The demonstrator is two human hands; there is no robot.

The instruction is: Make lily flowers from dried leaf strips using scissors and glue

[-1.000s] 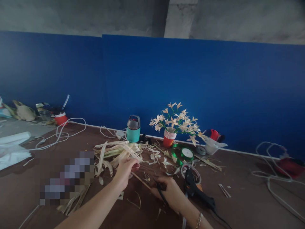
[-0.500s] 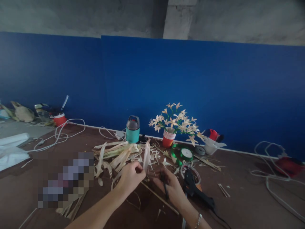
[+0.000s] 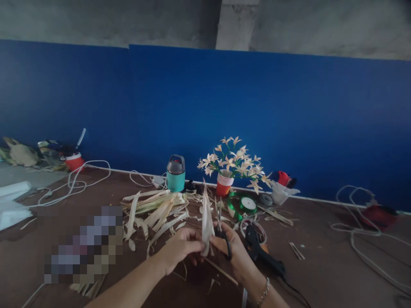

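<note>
Between left hand's [image 3: 180, 250] pinched fingers [image 3: 197, 247], husk [image 3: 206, 218]; scissors [image 3: 220, 232] in right hand [image 3: 236, 249].

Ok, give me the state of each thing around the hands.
Long husk: held upright in the left hand
Scissors: held in the right hand, blades pointing up
Stick: lying down
Loose husks: strewn about
Glue gun: lying down; on or off, can't tell
Ribbon: partly unwound
Flowers: standing in stacked cups
Teal container: upright
</note>
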